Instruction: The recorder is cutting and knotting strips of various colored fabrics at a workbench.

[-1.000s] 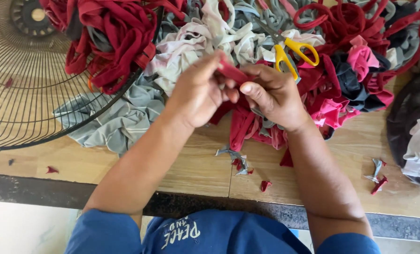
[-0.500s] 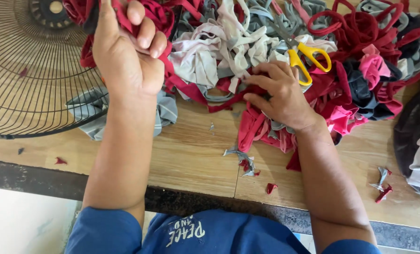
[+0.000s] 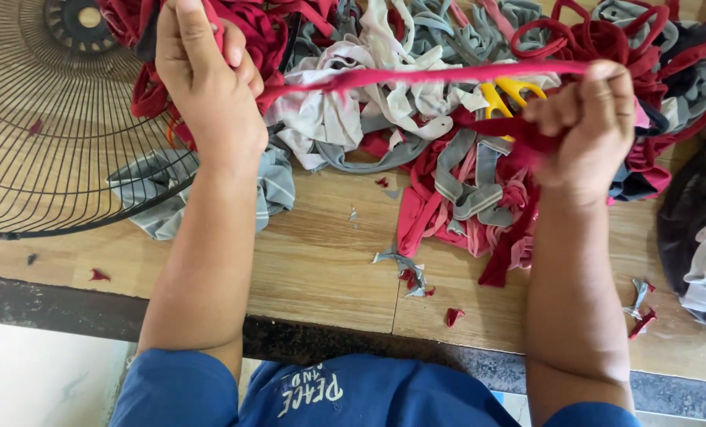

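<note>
Both the left hand (image 3: pixel 211 103) and the right hand (image 3: pixel 586 126) have their fingers closed on the ends of a red fabric strip (image 3: pixel 424 77), pulled taut above the scrap pile (image 3: pixel 385 126) on the tabletop (image 3: pixel 321 261), with yellow-handled scissors (image 3: pixel 511 93) lying just behind.

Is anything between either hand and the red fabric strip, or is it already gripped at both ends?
Nothing visible stands between them. The left hand pinches one end of the red strip and the right hand grips the other, so it stretches taut above the fabric pile. The yellow-handled scissors lie on the pile beneath it.
</note>
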